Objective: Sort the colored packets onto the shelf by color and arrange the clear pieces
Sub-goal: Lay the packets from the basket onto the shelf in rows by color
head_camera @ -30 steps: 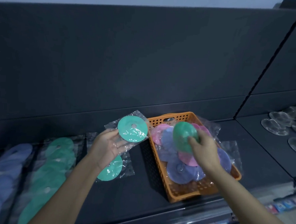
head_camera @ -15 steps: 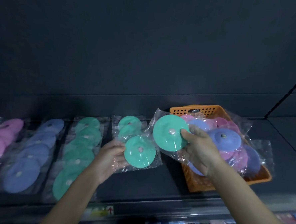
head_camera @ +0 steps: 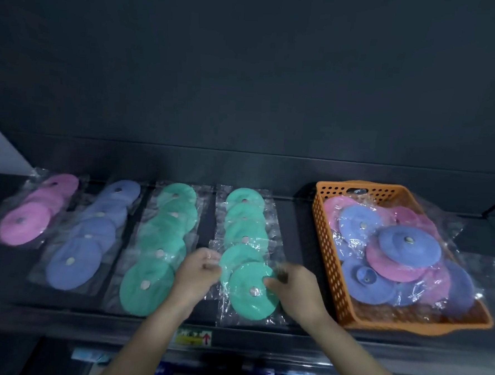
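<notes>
Shelf (head_camera: 289, 329), L to R: pink packet row (head_camera: 33, 214), blue row (head_camera: 89, 235), two green rows. Left hand (head_camera: 197, 274) curled, grip unclear w/ blur. Front green packet (head_camera: 253, 292) pinched at its edge by right hand (head_camera: 295, 291). Orange basket (head_camera: 328, 264) w/ pink/blue packets far R.

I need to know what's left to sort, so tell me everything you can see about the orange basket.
The orange basket is a shallow rectangular plastic tray with perforated walls and a handle slot in its far end wall. It sits flat at the right end of the dark shelf, long side running away from the viewer. Inside is a loose pile of pink and blue discs in clear wrappers, some wrappers spilling over the right rim. Neither hand touches it; the right hand is just left of it.
</notes>
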Demonstrator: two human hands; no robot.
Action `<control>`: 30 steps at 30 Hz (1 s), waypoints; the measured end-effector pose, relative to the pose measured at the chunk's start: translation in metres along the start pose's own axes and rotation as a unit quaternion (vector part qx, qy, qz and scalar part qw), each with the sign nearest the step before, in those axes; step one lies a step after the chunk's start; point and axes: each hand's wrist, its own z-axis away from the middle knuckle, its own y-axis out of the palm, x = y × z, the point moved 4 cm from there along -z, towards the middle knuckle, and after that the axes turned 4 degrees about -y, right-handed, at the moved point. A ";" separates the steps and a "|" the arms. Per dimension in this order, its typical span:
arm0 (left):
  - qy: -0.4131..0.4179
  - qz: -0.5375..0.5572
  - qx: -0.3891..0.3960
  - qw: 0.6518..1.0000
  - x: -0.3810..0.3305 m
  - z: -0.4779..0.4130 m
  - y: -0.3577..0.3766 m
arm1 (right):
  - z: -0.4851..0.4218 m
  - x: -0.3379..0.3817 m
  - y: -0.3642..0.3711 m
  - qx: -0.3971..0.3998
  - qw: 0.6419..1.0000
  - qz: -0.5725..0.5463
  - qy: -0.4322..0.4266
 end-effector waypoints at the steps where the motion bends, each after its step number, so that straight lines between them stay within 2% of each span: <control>1: 0.011 -0.025 -0.007 1.000 -0.002 0.000 0.001 | 0.000 0.000 0.000 -0.004 1.000 0.009 -0.004; 5: 0.027 -0.091 -0.036 0.995 -0.002 -0.005 0.001 | -0.003 -0.008 0.003 -0.006 1.000 -0.020 0.020; 10: 0.018 -0.060 -0.042 0.997 -0.007 -0.005 0.001 | -0.006 -0.012 0.006 -0.026 0.995 -0.068 0.063; 12: 0.019 -0.056 -0.044 0.997 -0.008 -0.005 0.001 | -0.003 -0.009 0.003 -0.044 0.998 -0.015 0.041; 15: 0.038 -0.087 -0.049 0.994 -0.008 -0.005 0.000 | 0.003 -0.007 0.001 -0.055 0.988 0.128 -0.068; 18: 0.076 -0.148 -0.052 0.985 -0.013 -0.001 0.000 | 0.006 -0.006 0.005 0.004 0.971 0.174 -0.163; 22: 0.086 -0.210 -0.047 0.973 -0.019 0.002 -0.002 | 0.006 -0.018 0.016 0.079 0.958 0.230 -0.154; 26: 0.068 -0.184 -0.009 0.981 -0.021 -0.001 0.000 | 0.000 -0.017 0.022 0.085 0.955 0.246 -0.144; 30: 0.064 -0.161 -0.026 0.984 -0.018 -0.005 -0.001 | -0.005 -0.010 0.025 0.091 0.951 0.258 -0.144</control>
